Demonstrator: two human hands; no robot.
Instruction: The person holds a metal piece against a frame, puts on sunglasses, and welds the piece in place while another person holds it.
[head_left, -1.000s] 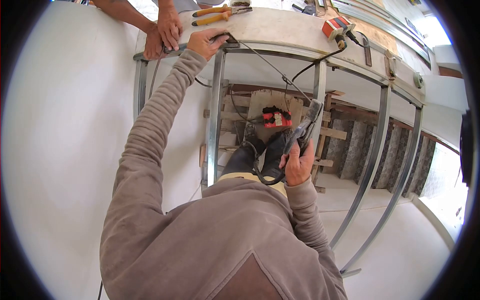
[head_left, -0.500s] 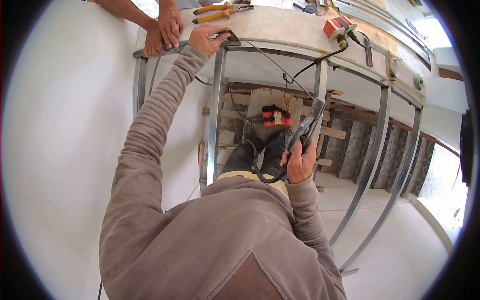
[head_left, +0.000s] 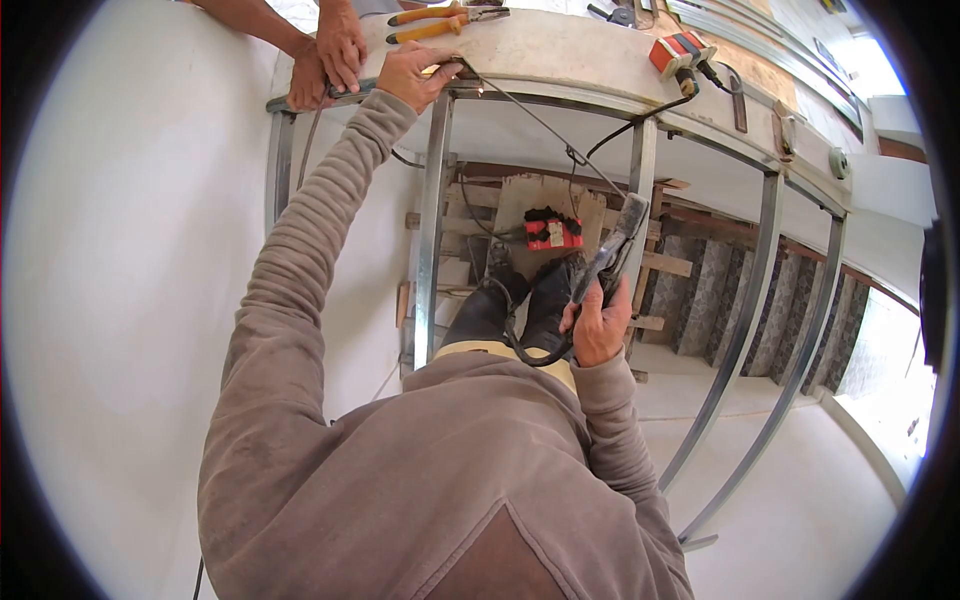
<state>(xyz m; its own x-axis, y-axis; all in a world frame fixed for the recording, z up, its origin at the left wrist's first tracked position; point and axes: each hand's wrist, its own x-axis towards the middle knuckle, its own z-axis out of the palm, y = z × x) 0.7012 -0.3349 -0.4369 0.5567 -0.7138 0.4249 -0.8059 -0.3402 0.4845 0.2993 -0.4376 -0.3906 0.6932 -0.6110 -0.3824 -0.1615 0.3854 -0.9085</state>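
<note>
The right hand [head_left: 598, 325] is closed tight around a dark welding holder [head_left: 608, 262]. The holder sticks up and away from the hand, and a thin rod [head_left: 540, 120] runs from its tip up to the top of the metal frame [head_left: 432, 230]. A black cable [head_left: 530, 352] loops just below this hand.

The left hand [head_left: 412, 78] reaches far up and presses on the frame's top rail, fingers curled over a small dark piece there. I cannot tell if it grips it.

Just beside the left hand are two more hands [head_left: 330, 60] of another person, resting on the same rail. Past them lie pliers with orange handles [head_left: 440, 17]. Farther along the white ledge [head_left: 570, 55] sits one red box [head_left: 675, 52] with a black cord.

The frame has five upright bars. One bar stands between the two hands. Below the right hand are two dark boots [head_left: 525, 290] and one red thing [head_left: 553, 233] on wooden boards.
</note>
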